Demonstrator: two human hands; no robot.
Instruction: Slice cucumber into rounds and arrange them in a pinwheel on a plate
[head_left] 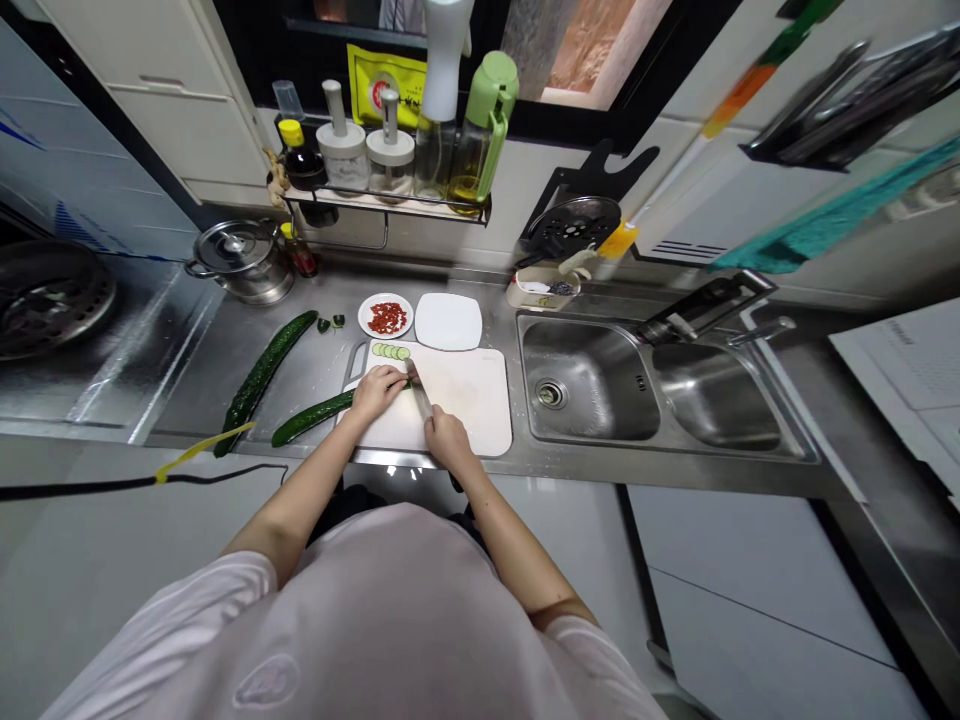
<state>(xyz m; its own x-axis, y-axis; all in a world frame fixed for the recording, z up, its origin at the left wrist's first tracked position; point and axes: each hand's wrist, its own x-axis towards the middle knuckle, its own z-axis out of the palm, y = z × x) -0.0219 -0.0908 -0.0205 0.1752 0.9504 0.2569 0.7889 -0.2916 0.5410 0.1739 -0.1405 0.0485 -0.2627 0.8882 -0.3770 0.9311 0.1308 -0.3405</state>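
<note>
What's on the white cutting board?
On the cutting board: cucumber slices, the end of a cucumber and the knife. Whatever lies beneath the left hand is hidden.

Moderately bright, cool-toned, softly shadowed, glinting off the steel table (187, 370) and sink (600, 400), palest on the cutting board (476, 405), stretched and tilted toward the edges, smeared at upper right.

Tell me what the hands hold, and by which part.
The right hand grips the knife by its handle end; the left hand holds the cucumber near the end by the blade.
</note>
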